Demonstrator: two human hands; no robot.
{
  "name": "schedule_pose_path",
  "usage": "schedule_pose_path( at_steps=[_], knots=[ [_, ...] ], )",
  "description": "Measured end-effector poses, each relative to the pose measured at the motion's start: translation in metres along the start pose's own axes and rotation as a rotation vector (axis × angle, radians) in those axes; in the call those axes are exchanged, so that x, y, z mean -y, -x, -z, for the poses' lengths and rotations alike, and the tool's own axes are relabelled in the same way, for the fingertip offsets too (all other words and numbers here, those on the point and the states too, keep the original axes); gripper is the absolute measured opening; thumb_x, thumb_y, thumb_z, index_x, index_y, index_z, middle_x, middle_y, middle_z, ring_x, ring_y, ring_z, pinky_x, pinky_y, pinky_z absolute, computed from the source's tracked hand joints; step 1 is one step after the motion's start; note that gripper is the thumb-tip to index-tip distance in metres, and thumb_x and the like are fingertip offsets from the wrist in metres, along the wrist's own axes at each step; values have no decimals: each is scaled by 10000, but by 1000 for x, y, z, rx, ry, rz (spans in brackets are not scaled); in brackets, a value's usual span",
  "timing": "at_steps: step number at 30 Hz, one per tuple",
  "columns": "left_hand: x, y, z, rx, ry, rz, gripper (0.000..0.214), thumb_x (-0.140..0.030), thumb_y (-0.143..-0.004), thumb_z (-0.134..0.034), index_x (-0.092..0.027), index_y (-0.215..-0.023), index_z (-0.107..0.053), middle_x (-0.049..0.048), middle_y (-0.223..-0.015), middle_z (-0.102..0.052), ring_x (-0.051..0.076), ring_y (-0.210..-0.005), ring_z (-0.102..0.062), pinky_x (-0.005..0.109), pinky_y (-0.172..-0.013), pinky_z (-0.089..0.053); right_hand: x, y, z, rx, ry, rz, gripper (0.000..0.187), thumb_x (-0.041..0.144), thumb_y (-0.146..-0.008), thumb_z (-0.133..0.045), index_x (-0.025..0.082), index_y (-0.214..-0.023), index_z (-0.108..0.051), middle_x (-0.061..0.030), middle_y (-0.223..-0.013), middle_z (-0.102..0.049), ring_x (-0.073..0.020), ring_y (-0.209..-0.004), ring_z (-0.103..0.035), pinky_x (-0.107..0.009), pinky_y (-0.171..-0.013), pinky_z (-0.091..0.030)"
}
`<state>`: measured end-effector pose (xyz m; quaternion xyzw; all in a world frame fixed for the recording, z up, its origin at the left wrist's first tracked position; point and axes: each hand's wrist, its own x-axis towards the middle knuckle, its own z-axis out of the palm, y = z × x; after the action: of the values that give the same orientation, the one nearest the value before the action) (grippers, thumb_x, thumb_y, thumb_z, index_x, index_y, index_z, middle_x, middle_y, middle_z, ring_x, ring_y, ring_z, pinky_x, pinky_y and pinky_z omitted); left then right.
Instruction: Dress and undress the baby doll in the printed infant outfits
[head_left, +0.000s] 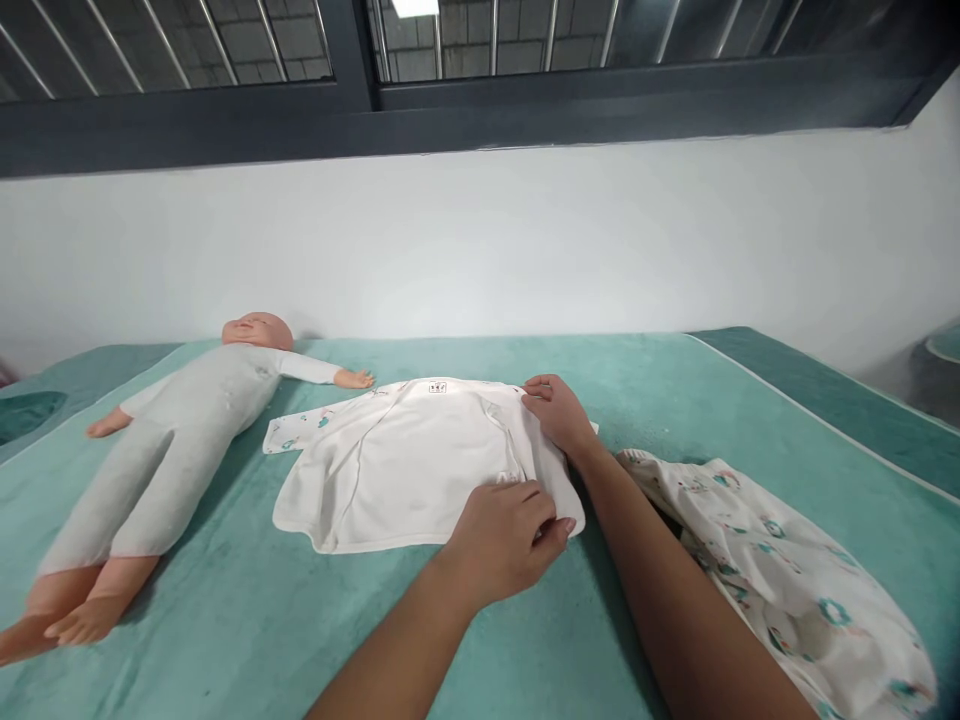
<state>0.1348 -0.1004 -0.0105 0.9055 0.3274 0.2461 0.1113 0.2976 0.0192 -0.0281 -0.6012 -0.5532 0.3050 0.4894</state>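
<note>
A white baby top (405,460) lies spread flat on the teal mat (247,620), its inner side up with a small label near the collar. My left hand (506,540) pinches the top's near right corner, fingers curled round the fabric edge. My right hand (559,415) rests on the top's far right side, fingers bent and pressing the cloth near the shoulder. A baby doll (184,430) in a grey suit lies on its back to the left, one arm stretched toward the top's sleeve.
A patterned white cloth (787,580) with teal rings lies bunched at the right, beside my right forearm. A white wall (480,240) and a dark window frame stand behind the mat. A darker teal strip (825,400) borders the mat's right edge.
</note>
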Motion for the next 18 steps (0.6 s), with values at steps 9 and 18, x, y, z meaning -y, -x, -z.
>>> schedule_pose_path(
  at_steps=[9, 18],
  knots=[
    [0, -1, 2, 82, 62, 10, 278, -319, -962, -406, -224, -797, -609, -42, -728, -677, 118, -657, -594, 269, -580, -316, 3, 2, 1, -62, 344, 82, 238, 148, -775, -473, 222, -973, -582, -44, -1034, -678, -174, -925, -616, -317, -852, -444],
    [5, -2, 6, 72, 100, 124, 402, -346, -950, -402, -178, -586, -425, -29, -548, -499, 101, -528, -435, 271, -518, -228, 7, 15, 53, -14, 811, -117, 213, 426, -800, -554, 227, -753, -613, -68, -800, -667, -235, -730, -567, -322, -618, -348]
  ],
)
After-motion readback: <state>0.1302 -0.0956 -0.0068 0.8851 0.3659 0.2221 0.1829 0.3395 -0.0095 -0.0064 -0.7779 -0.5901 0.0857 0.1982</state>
